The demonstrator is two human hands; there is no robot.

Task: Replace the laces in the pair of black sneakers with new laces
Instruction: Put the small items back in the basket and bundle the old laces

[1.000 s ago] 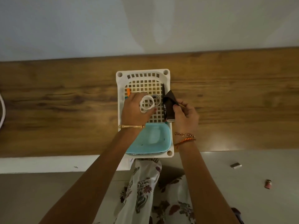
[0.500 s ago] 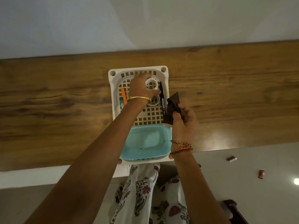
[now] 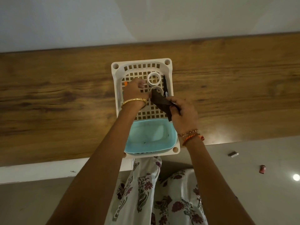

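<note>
Head view, looking down: a dark folded packet (image 3: 162,103) — what it contains cannot be told — sits at frame centre above a white lattice basket (image 3: 169,73), grasped by both hands. Right hand (image 3: 184,115) curls its fingers round the packet's lower right end; left hand (image 3: 135,91) pinches the upper left tip, its fingers bent, a gold bangle (image 3: 134,101) on its wrist. No sneakers appear anywhere in the frame. Inside the basket, toward its upper end, lie a white tape ring (image 3: 153,78), a second ring (image 3: 157,90) just below it and partly hidden by the packet, a black marker (image 3: 165,86) along the right wall, and an orange item (image 3: 125,83) mostly hidden behind the left hand. A pale blue tub (image 3: 152,137) fills the basket's lower end. The basket rests on a wood-grain tabletop (image 3: 56,103) spanning the frame's middle band. Lower right, on the pale floor (image 3: 267,200), lie a small grey object (image 3: 233,154) and a small red object (image 3: 263,169) — well apart from the table. Floral-print fabric (image 3: 154,192) occupies the lower centre.
</note>
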